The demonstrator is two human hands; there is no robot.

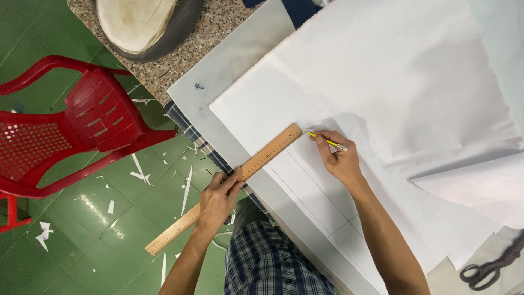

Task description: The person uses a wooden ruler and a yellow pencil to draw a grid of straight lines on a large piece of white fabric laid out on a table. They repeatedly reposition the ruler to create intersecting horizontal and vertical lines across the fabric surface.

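On the far left: red plastic chair (82, 123), stood on the green floor (109, 218), well away from the work, with small white paper scraps (141, 175) lying about on the tiles.
Top left: round dark-rimmed stump-like thing (144, 24), set on the speckled stone table top (213, 33), away from both hands.
Wooden ruler (224, 188): laid slanted, far end on the big white sheet (393, 93), near end poking out past the table edge over the floor; probably placed that way to give a straight edge for a line.
Left hand (218, 199): pressed down flat on the middle of the ruler, fingers spread along it, most likely to stop it from sliding; not wrapped round it, just pushing on top.
Left arm: reached up from below, wrist bent a little toward the ruler.
Checked shirt (267, 262): seen at the bottom, close to the table edge.
Pencil (326, 141): yellow, pinched tight in the right fingers, tip pointed at the far end of the ruler, just beside it; cannot tell if the tip touched the sheet.
Right hand (338, 158): curled shut round the pencil, side of the hand resting on the sheet, likely for a steady mark.
Right arm: stretched across the sheet from the lower right.
Hands: apart, one at each part of the ruler.
Thin pencil lines (327, 218): already on the sheet near the right arm.
Bottom right: dark scissors (491, 267), lying untouched.
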